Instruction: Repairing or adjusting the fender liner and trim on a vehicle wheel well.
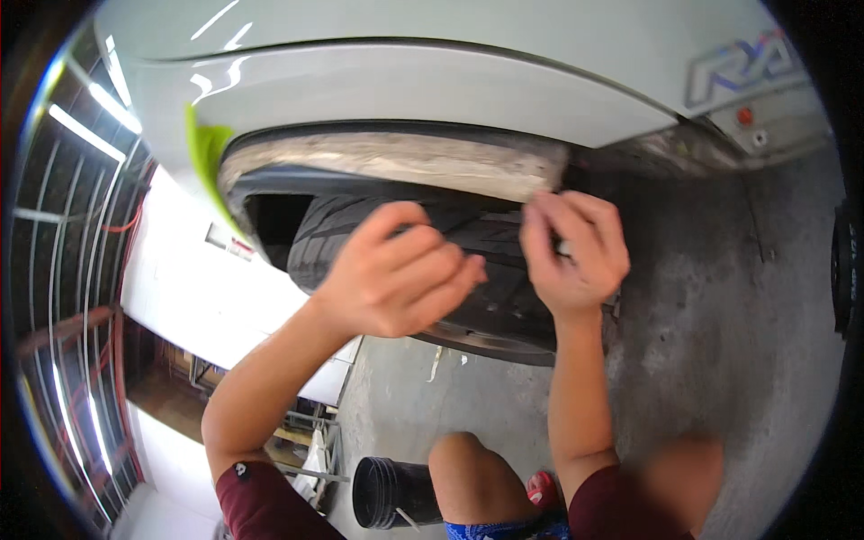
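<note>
A pale car body panel [405, 85] fills the upper view, with a beige, streaked strip [387, 157] along its wheel arch. Below the arch sits a black tire [328, 236]. In front of the tread is my left hand [396, 274], its fingers curled in; whatever they hold, if anything, is hidden. My right hand [580, 247] is closed in a pinch, its fingertips at the strip's right end. A small pale bit shows between its thumb and fingers, too small to name. Bright yellow-green film or tape [211, 153] edges the arch at the left.
A black bucket [378, 490] stands on the grey concrete floor [711, 351] beside my bent knee [477, 472]. Left of it is a metal rack [328, 450] with stuff on it. A dark round object [844, 270] is at the far right edge.
</note>
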Available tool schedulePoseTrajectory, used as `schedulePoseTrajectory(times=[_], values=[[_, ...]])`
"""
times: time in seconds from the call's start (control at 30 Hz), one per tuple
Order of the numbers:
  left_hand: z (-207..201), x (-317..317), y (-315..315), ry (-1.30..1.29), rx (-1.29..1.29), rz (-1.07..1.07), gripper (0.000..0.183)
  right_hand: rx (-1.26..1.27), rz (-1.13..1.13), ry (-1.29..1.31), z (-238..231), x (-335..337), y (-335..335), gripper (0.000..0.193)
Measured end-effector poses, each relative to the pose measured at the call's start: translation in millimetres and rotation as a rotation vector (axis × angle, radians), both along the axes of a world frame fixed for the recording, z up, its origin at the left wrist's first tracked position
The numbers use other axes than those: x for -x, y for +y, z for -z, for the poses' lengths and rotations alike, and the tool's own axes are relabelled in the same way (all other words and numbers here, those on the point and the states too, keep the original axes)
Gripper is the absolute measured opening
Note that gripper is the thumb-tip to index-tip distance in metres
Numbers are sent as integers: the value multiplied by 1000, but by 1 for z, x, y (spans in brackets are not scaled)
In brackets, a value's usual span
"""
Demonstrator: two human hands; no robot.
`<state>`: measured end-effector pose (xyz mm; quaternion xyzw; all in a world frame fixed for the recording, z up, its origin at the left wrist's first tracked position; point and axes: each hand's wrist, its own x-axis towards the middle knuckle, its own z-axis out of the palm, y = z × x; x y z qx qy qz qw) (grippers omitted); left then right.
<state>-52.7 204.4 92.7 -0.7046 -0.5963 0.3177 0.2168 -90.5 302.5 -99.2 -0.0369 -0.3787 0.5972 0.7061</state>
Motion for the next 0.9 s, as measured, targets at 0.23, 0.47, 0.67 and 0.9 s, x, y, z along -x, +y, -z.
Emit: schedulePoseTrajectory(times=[0.23,0.47,0.67,0.9], values=[[40,-15,-7,4,-300,-91,50,265,-1204,626,16,-39,-43,33],[29,-23,-27,-67,-308,-336,53,234,-1483,581,16,-43,-55,27],[-53,-3,-70,235,-601,-306,36,434,-1419,564,23,-40,-59,19],[-128,2,-136,433,-889,-474,38,437,-1454,595,29,-38,-53,22]])
